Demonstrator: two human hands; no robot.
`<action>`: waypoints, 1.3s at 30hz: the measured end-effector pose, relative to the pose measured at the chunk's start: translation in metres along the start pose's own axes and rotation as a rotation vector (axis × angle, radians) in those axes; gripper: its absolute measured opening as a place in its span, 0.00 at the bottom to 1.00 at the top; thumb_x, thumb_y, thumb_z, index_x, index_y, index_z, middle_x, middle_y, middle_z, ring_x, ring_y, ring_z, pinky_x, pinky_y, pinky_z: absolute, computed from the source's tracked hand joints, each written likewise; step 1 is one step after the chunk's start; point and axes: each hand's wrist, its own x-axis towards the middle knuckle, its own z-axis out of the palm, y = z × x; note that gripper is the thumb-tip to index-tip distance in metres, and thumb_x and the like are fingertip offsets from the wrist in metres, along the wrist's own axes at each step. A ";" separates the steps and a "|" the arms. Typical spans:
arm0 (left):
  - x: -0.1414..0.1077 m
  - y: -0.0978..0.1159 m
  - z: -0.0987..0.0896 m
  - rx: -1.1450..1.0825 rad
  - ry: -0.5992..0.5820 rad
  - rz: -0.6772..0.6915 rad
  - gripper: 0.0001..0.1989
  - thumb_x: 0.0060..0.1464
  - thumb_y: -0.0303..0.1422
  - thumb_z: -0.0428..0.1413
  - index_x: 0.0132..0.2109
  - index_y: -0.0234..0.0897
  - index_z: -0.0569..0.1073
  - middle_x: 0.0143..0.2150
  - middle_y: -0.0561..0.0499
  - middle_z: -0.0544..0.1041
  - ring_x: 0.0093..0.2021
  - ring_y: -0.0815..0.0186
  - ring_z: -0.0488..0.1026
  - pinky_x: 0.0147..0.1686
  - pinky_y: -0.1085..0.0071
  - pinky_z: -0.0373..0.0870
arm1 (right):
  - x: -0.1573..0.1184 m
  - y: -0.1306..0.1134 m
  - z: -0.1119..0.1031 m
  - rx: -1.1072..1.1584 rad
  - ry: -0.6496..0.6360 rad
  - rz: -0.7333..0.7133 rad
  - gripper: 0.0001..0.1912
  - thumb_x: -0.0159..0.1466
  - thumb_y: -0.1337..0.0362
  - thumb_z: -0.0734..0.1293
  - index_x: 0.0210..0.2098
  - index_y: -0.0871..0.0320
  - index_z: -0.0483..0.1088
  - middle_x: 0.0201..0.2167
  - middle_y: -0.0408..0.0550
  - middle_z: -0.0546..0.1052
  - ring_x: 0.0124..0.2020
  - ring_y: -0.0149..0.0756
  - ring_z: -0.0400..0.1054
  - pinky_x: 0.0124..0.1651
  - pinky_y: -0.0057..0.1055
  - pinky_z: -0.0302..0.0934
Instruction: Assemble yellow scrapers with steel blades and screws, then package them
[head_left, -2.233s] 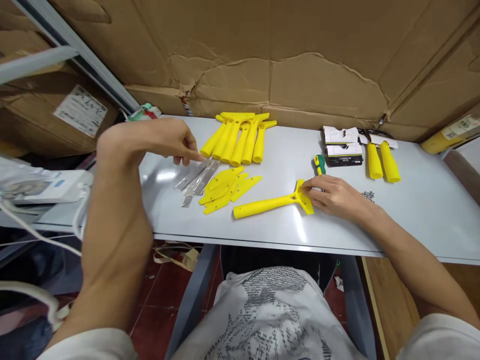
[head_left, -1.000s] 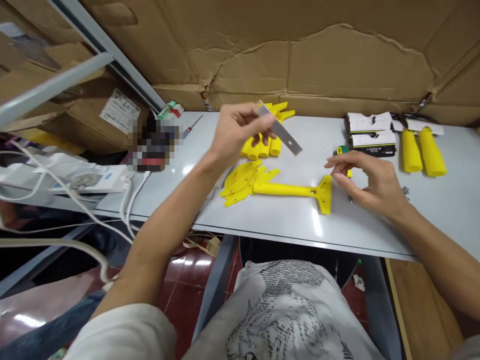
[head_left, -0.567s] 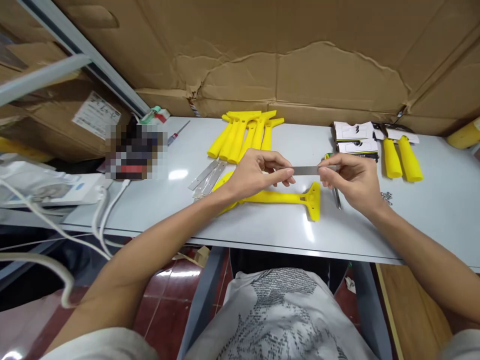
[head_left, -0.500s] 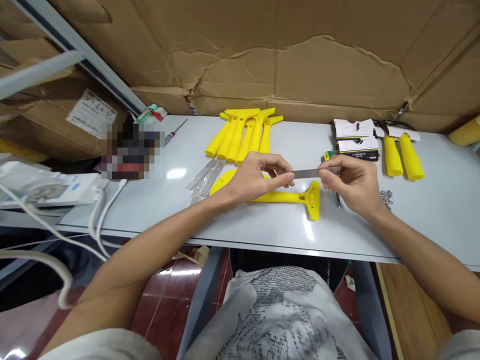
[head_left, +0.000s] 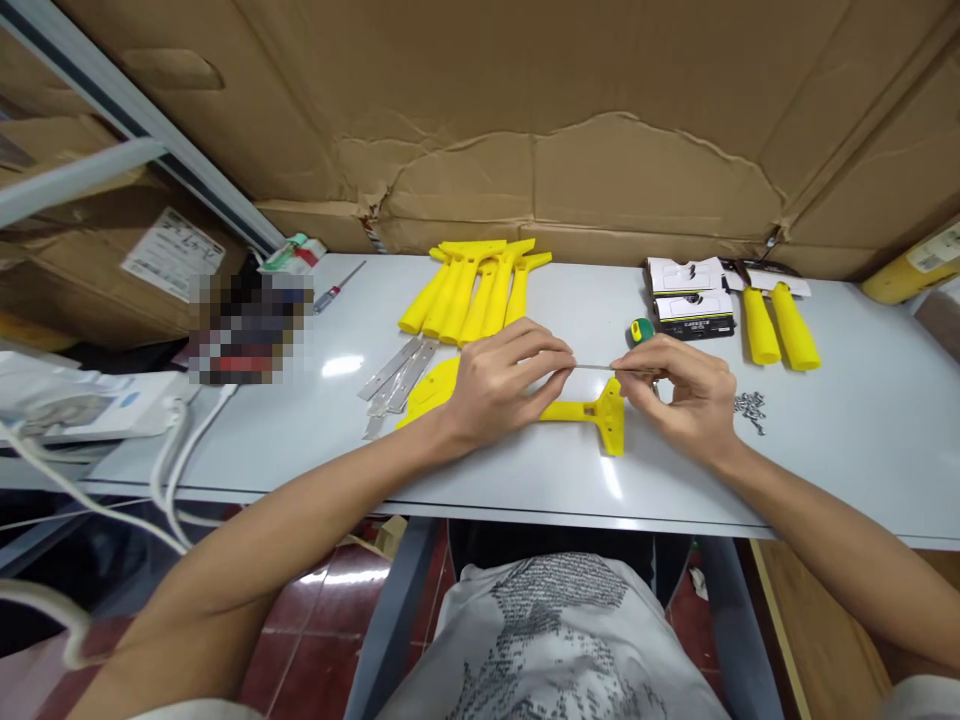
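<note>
Between my two hands a thin flat metal blade (head_left: pixel 594 367) is held level, its narrow edge toward me. My left hand (head_left: pixel 502 385) pinches one end with thumb and fingertips. The other end sits in the closed fingers of my right hand (head_left: pixel 682 395). Below them a yellow plastic scraper handle (head_left: pixel 613 418) lies on the white table, its middle partly covered by my left hand. Several metal strips (head_left: pixel 401 375) lie to the left of that hand. A green and yellow screwdriver handle (head_left: pixel 640 331) shows just behind my right hand, and a pile of small screws (head_left: pixel 750 408) lies to its right.
Several yellow handles (head_left: pixel 476 290) are stacked at the table's back. Printed packs (head_left: pixel 690 297) and two yellow-handled scrapers (head_left: pixel 795 325) lie back right. Another screwdriver (head_left: pixel 337 288), a blurred-out object (head_left: pixel 251 330) and white cables (head_left: pixel 172 440) are left. Cardboard (head_left: pixel 450 80) stands behind.
The blade has turned from showing its flat face to showing its thin edge. My hands have come slightly closer together, and the whole view has shifted a little.
</note>
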 end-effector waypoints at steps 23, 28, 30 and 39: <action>0.003 -0.007 -0.009 0.319 0.270 0.211 0.12 0.61 0.26 0.67 0.48 0.47 0.80 0.41 0.52 0.86 0.41 0.61 0.79 0.39 0.63 0.80 | -0.005 -0.009 0.000 0.322 -0.068 0.246 0.15 0.66 0.70 0.76 0.52 0.51 0.81 0.41 0.45 0.84 0.32 0.31 0.80 0.30 0.28 0.76; 0.002 -0.007 -0.008 0.269 0.261 0.123 0.13 0.61 0.30 0.68 0.50 0.46 0.78 0.39 0.53 0.86 0.39 0.60 0.80 0.39 0.62 0.79 | -0.002 -0.013 -0.001 0.363 -0.061 0.255 0.13 0.68 0.69 0.75 0.51 0.52 0.81 0.39 0.44 0.84 0.29 0.29 0.79 0.33 0.29 0.77; 0.002 -0.006 -0.007 0.236 0.270 0.106 0.13 0.61 0.32 0.68 0.50 0.45 0.77 0.38 0.53 0.85 0.38 0.60 0.80 0.39 0.62 0.79 | -0.003 -0.014 -0.001 0.377 -0.052 0.258 0.12 0.68 0.69 0.75 0.50 0.52 0.81 0.38 0.44 0.83 0.30 0.30 0.79 0.31 0.29 0.76; 0.003 0.000 -0.013 0.176 0.245 0.136 0.12 0.64 0.37 0.68 0.51 0.45 0.76 0.38 0.54 0.85 0.37 0.63 0.80 0.37 0.64 0.77 | -0.003 -0.016 -0.002 0.356 -0.001 0.225 0.09 0.68 0.67 0.75 0.47 0.52 0.82 0.36 0.44 0.82 0.25 0.30 0.78 0.24 0.28 0.71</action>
